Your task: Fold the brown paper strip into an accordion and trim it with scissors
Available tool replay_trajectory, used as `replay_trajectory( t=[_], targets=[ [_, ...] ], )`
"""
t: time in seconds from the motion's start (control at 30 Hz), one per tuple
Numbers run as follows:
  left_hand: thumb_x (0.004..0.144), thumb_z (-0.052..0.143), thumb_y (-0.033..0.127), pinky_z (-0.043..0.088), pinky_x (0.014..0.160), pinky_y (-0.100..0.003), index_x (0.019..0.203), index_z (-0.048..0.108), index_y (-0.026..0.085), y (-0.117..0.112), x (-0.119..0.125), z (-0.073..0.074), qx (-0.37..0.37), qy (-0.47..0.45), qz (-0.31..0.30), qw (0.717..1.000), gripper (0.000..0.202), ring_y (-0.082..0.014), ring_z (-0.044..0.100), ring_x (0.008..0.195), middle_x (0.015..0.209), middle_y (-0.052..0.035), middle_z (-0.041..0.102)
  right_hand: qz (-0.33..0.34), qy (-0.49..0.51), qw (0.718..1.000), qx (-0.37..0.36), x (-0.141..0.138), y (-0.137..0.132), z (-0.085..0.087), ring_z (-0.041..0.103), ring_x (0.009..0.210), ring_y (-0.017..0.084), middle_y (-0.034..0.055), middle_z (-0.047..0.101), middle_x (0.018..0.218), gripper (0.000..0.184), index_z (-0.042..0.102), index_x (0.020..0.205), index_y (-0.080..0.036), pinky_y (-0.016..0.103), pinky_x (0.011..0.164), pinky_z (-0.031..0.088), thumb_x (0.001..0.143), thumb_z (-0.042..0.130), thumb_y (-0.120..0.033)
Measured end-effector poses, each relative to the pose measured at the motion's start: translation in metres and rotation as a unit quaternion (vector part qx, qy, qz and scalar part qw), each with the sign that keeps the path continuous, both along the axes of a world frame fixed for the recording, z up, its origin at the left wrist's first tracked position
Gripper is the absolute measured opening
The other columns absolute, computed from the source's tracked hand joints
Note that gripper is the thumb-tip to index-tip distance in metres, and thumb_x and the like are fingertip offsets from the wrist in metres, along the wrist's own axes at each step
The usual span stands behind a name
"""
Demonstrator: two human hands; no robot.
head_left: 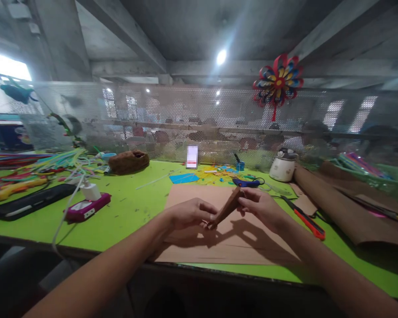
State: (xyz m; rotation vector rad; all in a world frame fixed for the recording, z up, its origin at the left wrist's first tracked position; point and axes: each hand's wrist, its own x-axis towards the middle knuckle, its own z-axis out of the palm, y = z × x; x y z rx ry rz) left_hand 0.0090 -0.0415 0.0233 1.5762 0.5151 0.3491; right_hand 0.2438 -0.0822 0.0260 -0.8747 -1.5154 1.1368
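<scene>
A narrow folded piece of brown paper [228, 206] is held slanted above a brown cardboard sheet [199, 247] on the green table [132, 216]. My left hand [189, 213] pinches its lower end, fingers closed. My right hand [262, 206] grips its upper end, fingers closed around it. Both hands cast shadows on the cardboard below.
A red utility knife [307, 219] lies right of the cardboard, next to rolled brown paper [338, 207]. A blue glue gun [247, 182], white jar [283, 166] and phone [192, 157] stand behind. A magenta power strip [86, 208], black case [33, 201] and coloured sticks [36, 165] lie left. A mesh screen [202, 119] backs the table.
</scene>
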Motion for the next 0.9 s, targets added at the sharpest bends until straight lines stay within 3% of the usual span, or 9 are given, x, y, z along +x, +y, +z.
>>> replay_trajectory(
  t=[0.13, 0.27, 0.37, 0.57, 0.77, 0.9],
  targets=[
    [0.075, 0.065, 0.027, 0.04, 0.062, -0.023, 0.099, 0.066, 0.013, 0.005, 0.012, 0.0, -0.064, -0.025, -0.007, 0.998, 0.028, -0.0084, 0.052, 0.063, 0.079, -0.0034, 0.061, 0.016, 0.072, 0.997, -0.02, -0.001, 0.011, 0.003, 0.052, 0.065, 0.013, 0.0052, 0.06, 0.083, 0.033, 0.063, 0.101, -0.015, 0.029, 0.059, 0.042, 0.07, 0.068, -0.023],
    [0.075, 0.065, 0.025, 0.043, 0.066, -0.025, 0.1, 0.063, 0.012, 0.01, 0.024, 0.004, -0.111, -0.064, -0.009, 0.992, 0.029, -0.0111, 0.058, 0.072, 0.088, -0.0058, 0.061, 0.031, 0.064, 0.997, -0.027, 0.001, 0.021, 0.01, 0.053, 0.069, 0.015, 0.0082, 0.062, 0.088, 0.038, 0.063, 0.105, -0.014, 0.033, 0.062, 0.043, 0.069, 0.066, -0.022],
    [0.073, 0.065, 0.022, 0.044, 0.067, -0.026, 0.095, 0.061, 0.011, 0.015, 0.032, 0.008, -0.131, -0.082, -0.009, 0.988, 0.025, -0.0135, 0.06, 0.074, 0.082, -0.0066, 0.062, 0.048, 0.07, 0.996, -0.039, 0.0, 0.027, 0.012, 0.056, 0.074, 0.017, 0.0089, 0.063, 0.091, 0.04, 0.063, 0.108, -0.014, 0.035, 0.068, 0.044, 0.068, 0.066, -0.021],
    [0.069, 0.063, 0.02, 0.045, 0.063, -0.027, 0.086, 0.059, 0.01, 0.023, 0.041, 0.001, -0.128, -0.093, 0.024, 0.987, 0.02, -0.0148, 0.06, 0.069, 0.076, -0.0059, 0.062, 0.041, 0.09, 0.993, -0.062, 0.002, 0.04, -0.001, 0.059, 0.08, 0.018, 0.0068, 0.064, 0.091, 0.038, 0.063, 0.106, -0.017, 0.038, 0.077, 0.045, 0.068, 0.066, -0.02],
    [0.07, 0.063, 0.022, 0.038, 0.055, -0.023, 0.079, 0.056, 0.011, 0.026, 0.04, -0.011, -0.091, -0.078, 0.081, 0.989, 0.016, -0.0111, 0.054, 0.058, 0.068, -0.0039, 0.058, 0.039, 0.018, 0.998, -0.036, 0.013, 0.038, -0.009, 0.056, 0.102, 0.023, 0.0111, 0.056, 0.119, 0.053, 0.051, 0.122, -0.021, 0.04, 0.087, 0.045, 0.07, 0.061, -0.021],
    [0.071, 0.06, 0.021, 0.033, 0.052, -0.023, 0.074, 0.054, 0.013, 0.018, 0.041, -0.014, -0.051, -0.077, 0.123, 0.988, 0.01, -0.0086, 0.045, 0.054, 0.058, 0.001, 0.05, 0.001, 0.032, 0.999, -0.034, 0.011, 0.035, -0.01, 0.053, 0.107, 0.024, 0.0131, 0.05, 0.126, 0.05, 0.047, 0.126, -0.021, 0.039, 0.086, 0.046, 0.077, 0.059, -0.029]
  ],
)
